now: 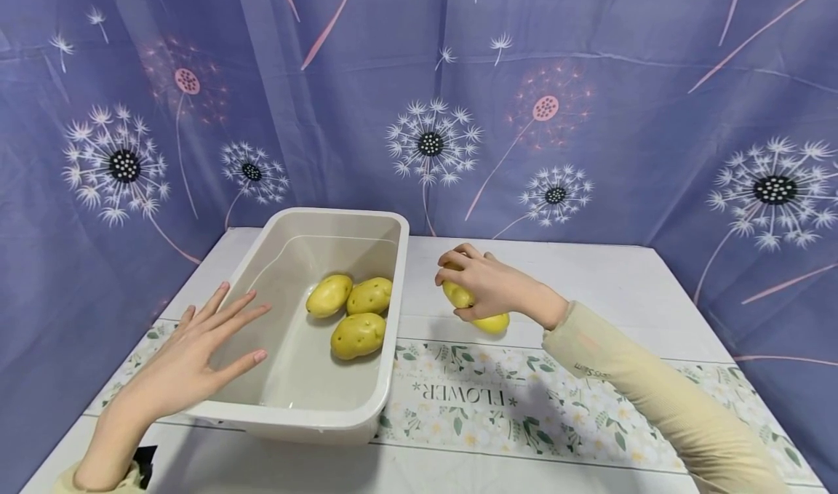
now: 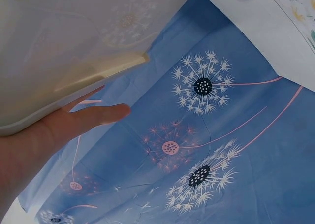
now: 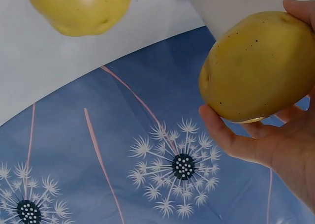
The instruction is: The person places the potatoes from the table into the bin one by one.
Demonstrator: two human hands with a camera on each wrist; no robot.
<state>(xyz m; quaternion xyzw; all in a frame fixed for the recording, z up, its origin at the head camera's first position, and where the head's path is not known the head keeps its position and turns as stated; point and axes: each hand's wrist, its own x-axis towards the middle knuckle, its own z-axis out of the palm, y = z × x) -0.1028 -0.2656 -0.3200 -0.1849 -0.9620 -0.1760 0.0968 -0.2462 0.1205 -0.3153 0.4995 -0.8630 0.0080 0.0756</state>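
My right hand (image 1: 494,284) grips a yellow potato (image 1: 457,295) with curled fingers and thumb, to the right of the bin. The right wrist view shows this potato (image 3: 258,69) held off the table. Another yellow potato (image 1: 495,324) lies on the table, partly hidden beneath my hand. Inside the white plastic bin (image 1: 389,367), three potatoes (image 1: 358,335) sit together toward its right wall. My left hand (image 1: 186,359) is spread at the bin's left side, fingers straight and holding nothing. From the left wrist view, the thumb (image 2: 110,114) extends beside the bin's wall.
A white table (image 1: 589,283) carries a floral runner (image 1: 458,421) printed with "FLOWER". Behind and along the sides hangs a blue-purple curtain (image 1: 353,137) with dandelion prints, close to the table's edges.
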